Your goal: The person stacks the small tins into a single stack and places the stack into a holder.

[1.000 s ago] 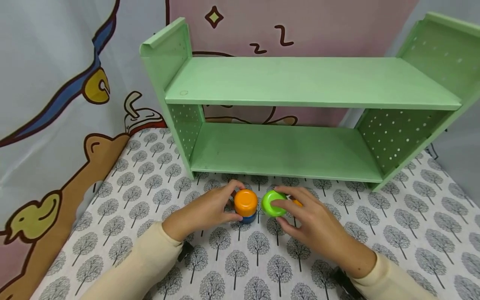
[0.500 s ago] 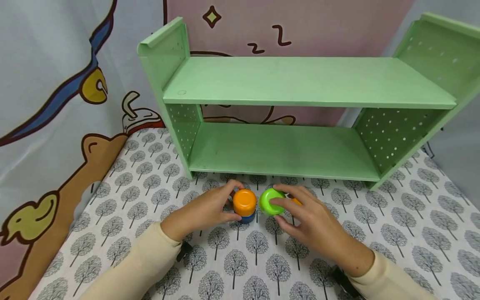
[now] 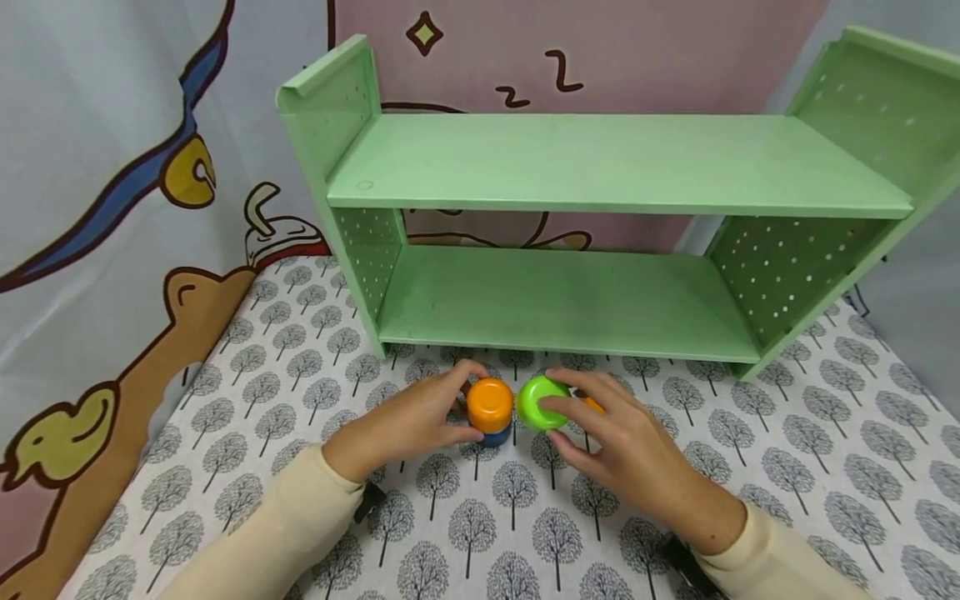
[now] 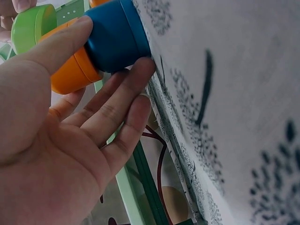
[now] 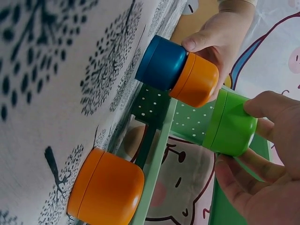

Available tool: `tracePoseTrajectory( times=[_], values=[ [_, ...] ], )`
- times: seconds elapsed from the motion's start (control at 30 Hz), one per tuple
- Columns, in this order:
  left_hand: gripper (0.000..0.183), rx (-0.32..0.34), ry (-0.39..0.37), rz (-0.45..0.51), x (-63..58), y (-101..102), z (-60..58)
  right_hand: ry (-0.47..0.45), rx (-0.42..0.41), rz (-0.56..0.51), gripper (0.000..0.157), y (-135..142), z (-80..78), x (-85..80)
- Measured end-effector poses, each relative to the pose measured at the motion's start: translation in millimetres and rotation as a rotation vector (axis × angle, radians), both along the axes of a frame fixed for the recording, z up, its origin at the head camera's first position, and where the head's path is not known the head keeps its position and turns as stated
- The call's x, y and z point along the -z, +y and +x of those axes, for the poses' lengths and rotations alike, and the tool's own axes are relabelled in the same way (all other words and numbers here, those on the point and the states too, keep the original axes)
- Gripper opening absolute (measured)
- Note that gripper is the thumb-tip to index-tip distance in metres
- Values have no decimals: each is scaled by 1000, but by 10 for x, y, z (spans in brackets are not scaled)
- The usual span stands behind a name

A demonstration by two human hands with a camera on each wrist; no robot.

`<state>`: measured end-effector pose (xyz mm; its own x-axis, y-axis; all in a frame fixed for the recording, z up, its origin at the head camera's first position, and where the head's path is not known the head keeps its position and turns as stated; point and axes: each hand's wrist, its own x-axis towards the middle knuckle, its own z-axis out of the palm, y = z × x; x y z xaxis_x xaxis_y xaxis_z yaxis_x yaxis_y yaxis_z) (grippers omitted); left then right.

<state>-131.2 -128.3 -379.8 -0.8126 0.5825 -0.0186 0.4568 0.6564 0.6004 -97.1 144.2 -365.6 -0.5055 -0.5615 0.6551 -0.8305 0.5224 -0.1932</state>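
Green container (image 3: 534, 403), a smooth, short cylinder with a rounded end and a fine seam ringing its side, is raised above the tablecloth (image 3: 472, 554) in the right hand (image 3: 618, 429). That hand is partly closed, its thumb and fingers bent about the glossy, plastic-looking shell. Just beside it is a stack of 2 similar pieces: an orange container (image 3: 490, 405) with a softly rounded top, set on a blue container (image 4: 117, 40) with a satin sheen, which stands on the cloth. I cannot tell whether the green and stacked orange surfaces touch. Around the stack curves the left hand (image 3: 423, 412), half open, its thumb at the seam between the 2 colours and its fingers on the far side. Near the right hand, 1 more orange cylinder (image 5: 107, 187) stands on the cloth, mostly hidden in the head view.

White fabric printed with black stippled trees covers the tabletop. Behind stands a pale green shelf unit (image 3: 570, 304), smooth and painted, with 2 flat boards and side panels dotted with small round holes.
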Motion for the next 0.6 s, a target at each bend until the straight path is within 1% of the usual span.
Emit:
tracePoseTrajectory(
  times=[0.13,0.43,0.6],
  values=[
    [73,0,4,2,-1,-4,1,11,-8,-8,49,-7,-3,-2],
    [74,3,14,6,7,-7,4,-59,20,32,36,-1,15,23],
    [74,2,3,9,0,-5,1,-68,23,38,33,-5,20,32]
  ],
)
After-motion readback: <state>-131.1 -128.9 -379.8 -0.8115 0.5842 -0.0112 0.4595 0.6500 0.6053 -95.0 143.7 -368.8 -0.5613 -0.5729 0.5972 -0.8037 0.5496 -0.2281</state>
